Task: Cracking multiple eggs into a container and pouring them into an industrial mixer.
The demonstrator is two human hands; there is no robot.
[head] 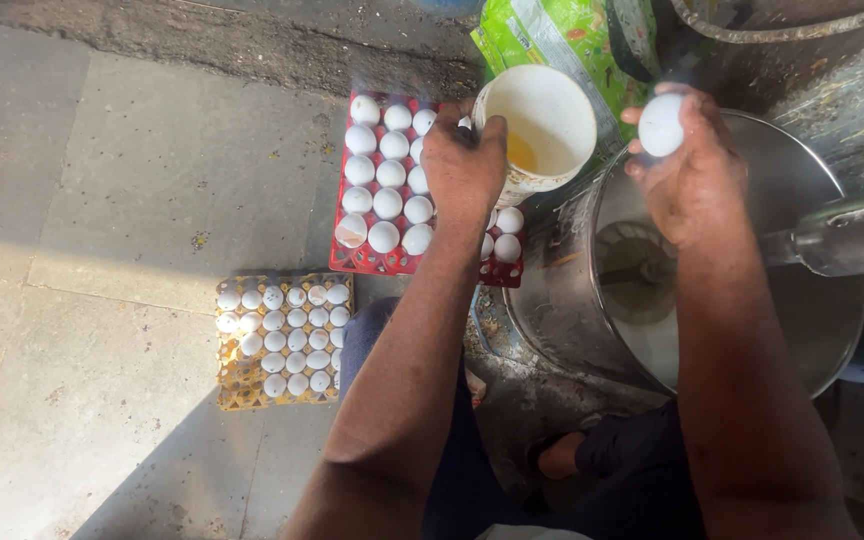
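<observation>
left hand point(464, 160) grips white cup point(537, 130), top centre, a little yolk inside. right hand point(687, 165) closed round one whole egg point(661, 124) over steel pot point(812, 330). red tray point(352, 262) and yellow tray point(237, 390) on the floor mostly full; most eggs uncracked.

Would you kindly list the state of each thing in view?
Left hand: gripping the cup's rim.
White cup: tilted, yellow liquid inside.
Right hand: holding a whole egg.
Red tray: nearly full.
Yellow tray: mostly full.
Steel pot: open.
</observation>
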